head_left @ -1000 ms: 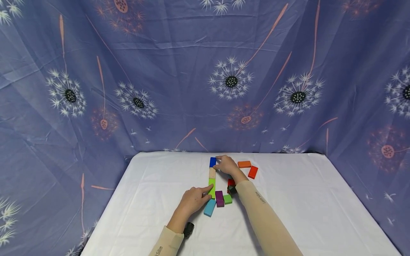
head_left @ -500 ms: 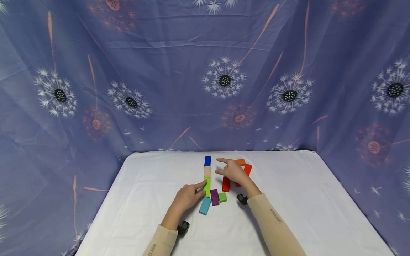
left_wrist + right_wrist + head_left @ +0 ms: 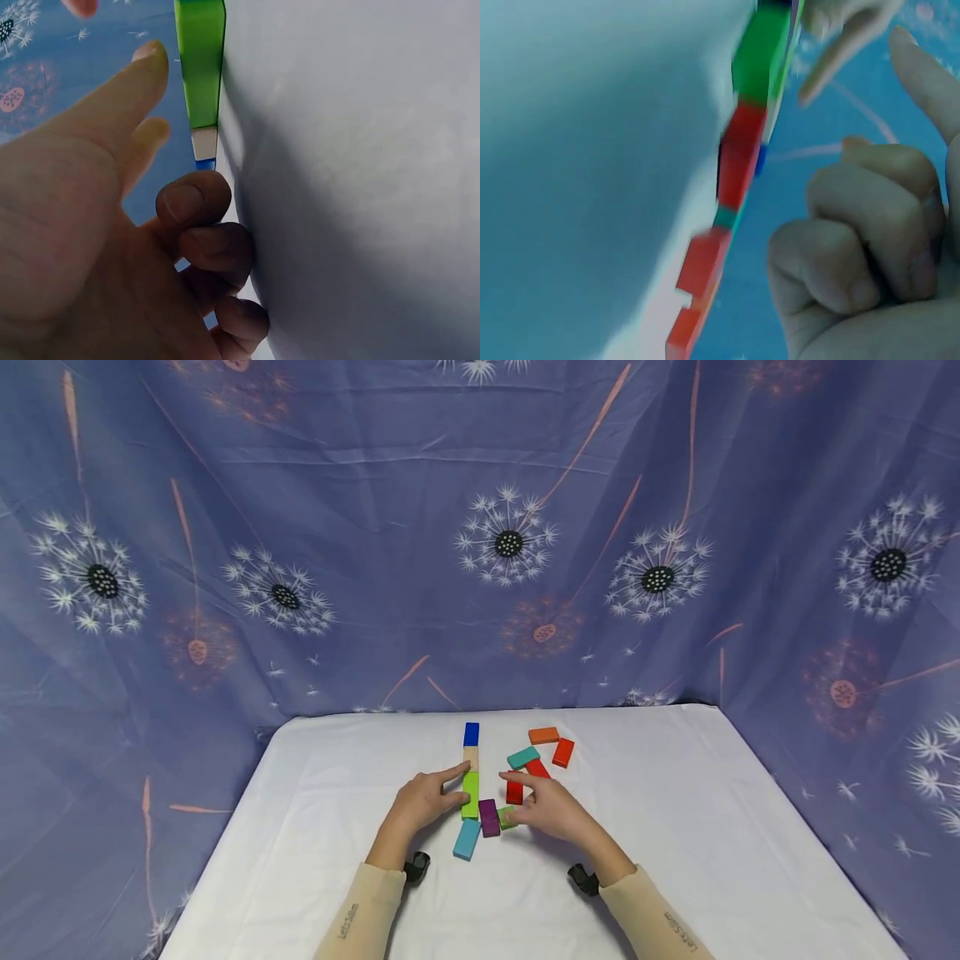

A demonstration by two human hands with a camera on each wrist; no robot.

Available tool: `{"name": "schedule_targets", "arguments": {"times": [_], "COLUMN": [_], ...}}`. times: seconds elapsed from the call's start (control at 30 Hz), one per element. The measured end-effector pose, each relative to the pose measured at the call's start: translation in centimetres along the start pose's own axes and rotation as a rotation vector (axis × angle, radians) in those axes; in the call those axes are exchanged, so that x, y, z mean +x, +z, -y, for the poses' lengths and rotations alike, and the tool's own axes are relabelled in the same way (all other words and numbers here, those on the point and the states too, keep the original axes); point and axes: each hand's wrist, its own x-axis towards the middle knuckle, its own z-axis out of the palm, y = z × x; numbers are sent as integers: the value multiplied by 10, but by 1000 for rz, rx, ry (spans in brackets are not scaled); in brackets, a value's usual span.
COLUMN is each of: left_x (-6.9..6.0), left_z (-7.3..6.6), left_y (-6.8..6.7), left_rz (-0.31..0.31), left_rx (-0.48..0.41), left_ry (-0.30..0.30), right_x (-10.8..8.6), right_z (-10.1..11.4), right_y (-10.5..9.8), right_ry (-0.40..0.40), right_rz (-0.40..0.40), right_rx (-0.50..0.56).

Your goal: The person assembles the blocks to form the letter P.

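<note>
A row of wooden blocks runs away from me in the head view: a lime green block (image 3: 470,802), a plain wood block (image 3: 470,755) and a blue block (image 3: 471,734). Along its left side is my left hand (image 3: 422,798), index finger by the plain block and thumb by the lime one. In the left wrist view, its thumb and index finger are apart and its other fingers bend loosely. My right hand (image 3: 557,810) hovers over a small green block (image 3: 761,56), index finger extended, holding nothing. A purple block (image 3: 489,818) lies between that block and the row.
A light blue block (image 3: 467,840) lies slanted at the row's near end. To the right are a red block (image 3: 514,787), a teal block (image 3: 523,757), an orange block (image 3: 543,736) and further red pieces. A patterned cloth (image 3: 420,568) hangs behind the white table (image 3: 337,752).
My right hand has drawn back from beside the blue block toward me, down to the small green block. My left hand has slid slightly farther along the row. The head view has shifted.
</note>
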Motion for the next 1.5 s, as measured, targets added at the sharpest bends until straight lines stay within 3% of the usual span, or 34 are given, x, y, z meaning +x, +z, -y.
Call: {"name": "schedule_targets", "arguments": {"times": [0.27, 0.53, 0.9, 1.2, 1.5], "left_x": [5, 7, 7, 5, 3], "left_z": [1, 3, 0, -3, -1], "left_y": [-4, -3, -1, 1, 3], "left_rz": [-21, -36, -29, -29, -14], "left_rx": [12, 51, 58, 59, 57], "left_ry": [5, 3, -6, 0, -13], "right_x": [-26, -28, -22, -20, -20], "right_z": [22, 36, 42, 37, 31], "right_y": [39, 62, 72, 74, 73], "right_ry": [41, 72, 34, 39, 46], "right_rz": [-26, -50, -118, -144, -104], "right_rx": [-139, -222, -373, -393, -340]}}
